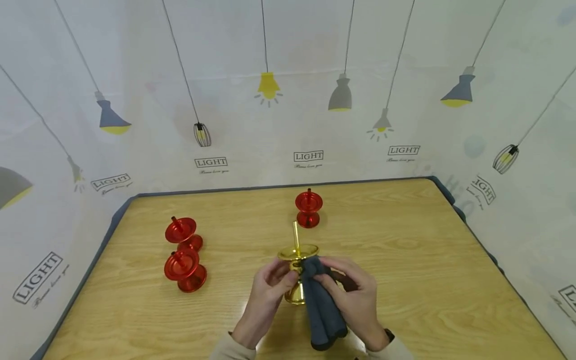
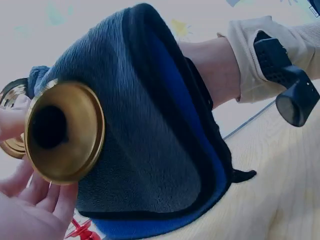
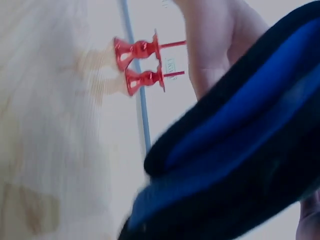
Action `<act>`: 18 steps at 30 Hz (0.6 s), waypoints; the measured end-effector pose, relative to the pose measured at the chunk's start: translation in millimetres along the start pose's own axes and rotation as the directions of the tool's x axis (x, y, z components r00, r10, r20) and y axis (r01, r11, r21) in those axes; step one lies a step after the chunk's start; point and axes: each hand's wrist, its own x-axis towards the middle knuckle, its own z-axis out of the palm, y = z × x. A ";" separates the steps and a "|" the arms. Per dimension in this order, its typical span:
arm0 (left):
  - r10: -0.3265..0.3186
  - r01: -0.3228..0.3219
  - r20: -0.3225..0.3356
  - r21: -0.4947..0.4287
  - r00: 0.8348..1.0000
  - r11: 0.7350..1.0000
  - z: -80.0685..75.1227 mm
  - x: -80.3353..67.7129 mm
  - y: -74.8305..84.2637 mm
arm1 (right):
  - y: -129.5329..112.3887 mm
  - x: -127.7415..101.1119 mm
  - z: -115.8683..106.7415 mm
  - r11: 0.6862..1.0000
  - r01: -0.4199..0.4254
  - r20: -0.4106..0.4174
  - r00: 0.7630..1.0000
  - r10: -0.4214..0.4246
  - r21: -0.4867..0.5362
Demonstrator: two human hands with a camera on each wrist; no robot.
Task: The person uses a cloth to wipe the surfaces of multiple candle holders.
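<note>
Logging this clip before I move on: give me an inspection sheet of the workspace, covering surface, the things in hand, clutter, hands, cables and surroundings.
Surface: wooden table with a dark edge.
Things in hand: gold candlestick with upright spike, lifted off the table; dark blue-grey cloth pressed against its stem.
Clutter: three red candlesticks, two close together at left, one at the back.
Hands: left hand grips the gold candlestick; right hand holds the cloth.
Cables: nothing seen.
Surroundings: white sheet printed with lamps and LIGHT on three sides.
</note>
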 end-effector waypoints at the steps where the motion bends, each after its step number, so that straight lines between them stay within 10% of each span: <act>1: 0.003 -0.003 0.015 -0.005 1.000 1.000 -0.7 -0.1 -0.2 | 0.2 -0.1 -0.9 0.999 -0.033 -0.006 0.999 0.033 0.010; 9: -0.003 -0.001 0.075 0.052 0.997 0.999 -5.9 -0.2 -0.8 | 3.8 -0.8 -6.0 0.982 -0.187 -0.018 0.982 0.188 0.027; 18: 0.029 -0.014 -0.094 0.160 0.995 0.987 1.3 0.1 -3.3 | 5.0 0.2 -4.2 0.955 0.181 0.060 0.983 -0.171 -0.234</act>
